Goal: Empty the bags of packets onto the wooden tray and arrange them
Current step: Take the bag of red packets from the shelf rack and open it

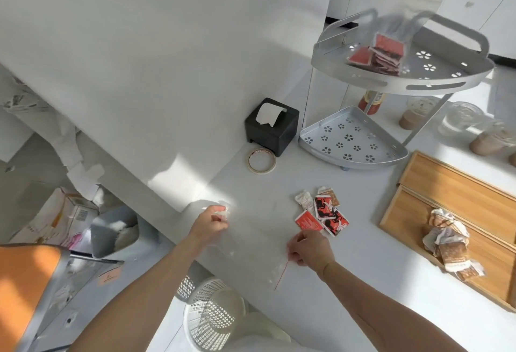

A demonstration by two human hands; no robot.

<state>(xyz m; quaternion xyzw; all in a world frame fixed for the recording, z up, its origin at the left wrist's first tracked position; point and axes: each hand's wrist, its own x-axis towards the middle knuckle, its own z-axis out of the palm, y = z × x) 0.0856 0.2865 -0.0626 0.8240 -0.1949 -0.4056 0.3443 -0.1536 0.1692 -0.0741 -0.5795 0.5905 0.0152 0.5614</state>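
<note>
The step in hand looks like the emptying of a clear plastic bag, which lies flat on the table near its front edge. The left hand pinches the bag's far corner, fingers curled on the plastic; the right hand pinches its near edge by the red seal strip. A small heap of red and pale packets lies on the table just beyond the right fingers, apart from them and short of the wooden tray, which holds brown packets. The next move probably calls for carrying the loose heap onto the tray.
</note>
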